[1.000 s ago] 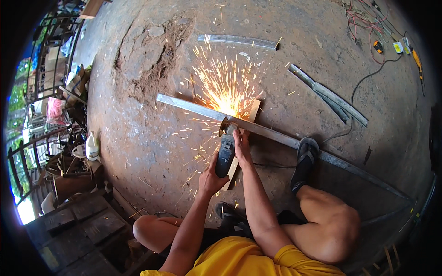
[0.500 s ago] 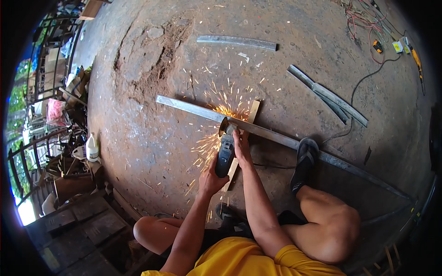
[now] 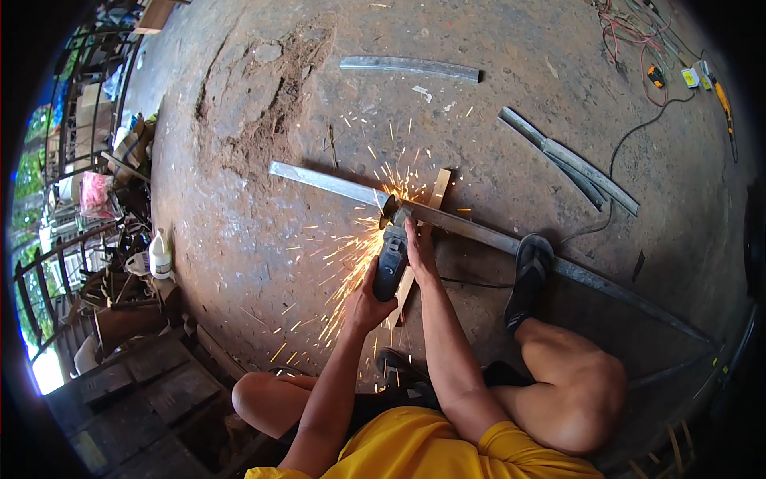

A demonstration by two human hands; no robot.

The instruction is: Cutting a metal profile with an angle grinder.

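A dark angle grinder (image 3: 391, 259) has its disc on a long galvanized metal bar (image 3: 323, 179), with orange sparks spraying down-left and a few upward. My left hand (image 3: 369, 302) is closed around the rear body of the grinder; my right hand (image 3: 417, 249) grips its front right side near the head. The bar lies crosswise over a pale wooden plank (image 3: 439, 191). My sandaled right foot (image 3: 533, 267) presses on the bar's right part.
Short metal channels lie above (image 3: 407, 65) and to the right (image 3: 582, 168). Tangled cords (image 3: 626, 36), a tape measure (image 3: 656, 77) and a yellow-handled tool (image 3: 723, 108) sit at upper right. Cluttered racks and a white jug (image 3: 159, 255) line the left. The concrete floor has a broken patch (image 3: 271, 120).
The grinder and both hands have shifted slightly upward, the disc now meeting the bar. The upward spark burst has shrunk, and a denser stream now sprays down-left.
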